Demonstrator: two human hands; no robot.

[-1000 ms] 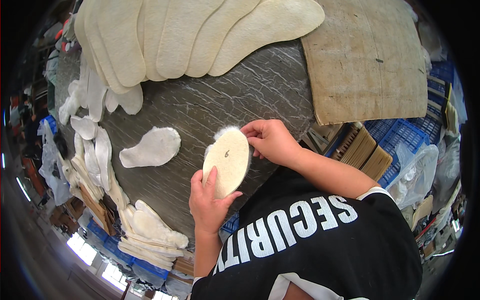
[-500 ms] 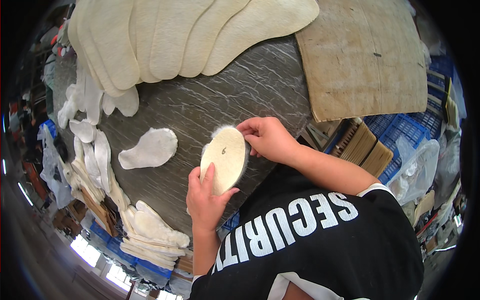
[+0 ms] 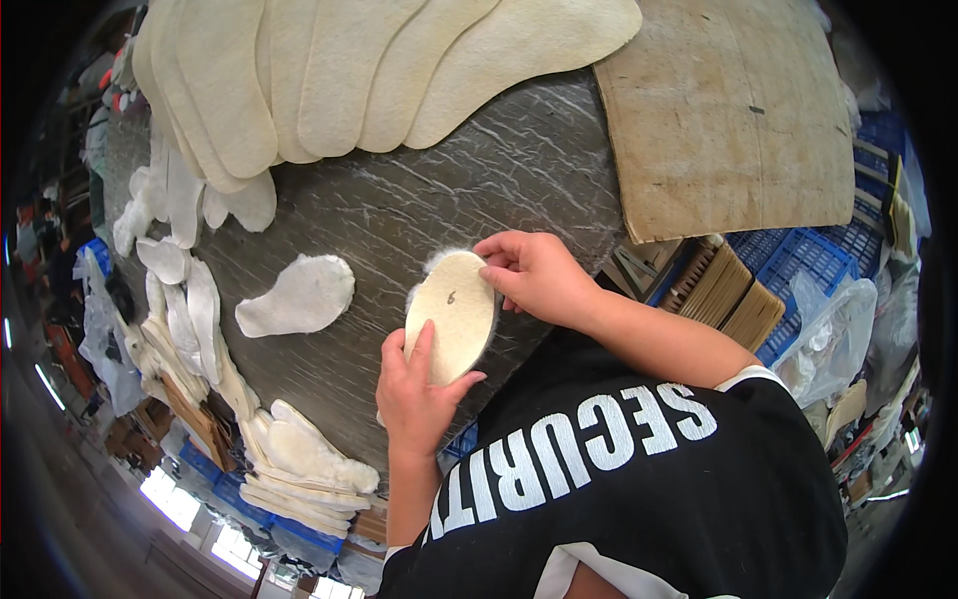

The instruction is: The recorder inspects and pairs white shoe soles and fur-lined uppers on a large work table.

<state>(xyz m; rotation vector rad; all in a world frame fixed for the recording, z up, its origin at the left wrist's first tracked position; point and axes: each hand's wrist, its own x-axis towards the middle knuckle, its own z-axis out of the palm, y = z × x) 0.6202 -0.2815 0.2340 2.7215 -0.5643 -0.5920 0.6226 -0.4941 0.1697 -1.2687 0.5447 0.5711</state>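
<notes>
Held insole (image 3: 457,295) partly behind hands (image 3: 414,399) (image 3: 547,282)

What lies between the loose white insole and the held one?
Only dark, white-streaked tabletop separates the loose insole from the held insole in the head view.

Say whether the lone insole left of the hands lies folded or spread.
Spread: the insole shows its whole outline on the table, no fold visible.

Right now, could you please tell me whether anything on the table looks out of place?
No spill is visible. The white pieces along the left edge of the table look untidy, overlapping at mixed angles, whereas the large cream pieces at the far side are evenly fanned. The insole in the left hand shows no obvious damage.
</notes>
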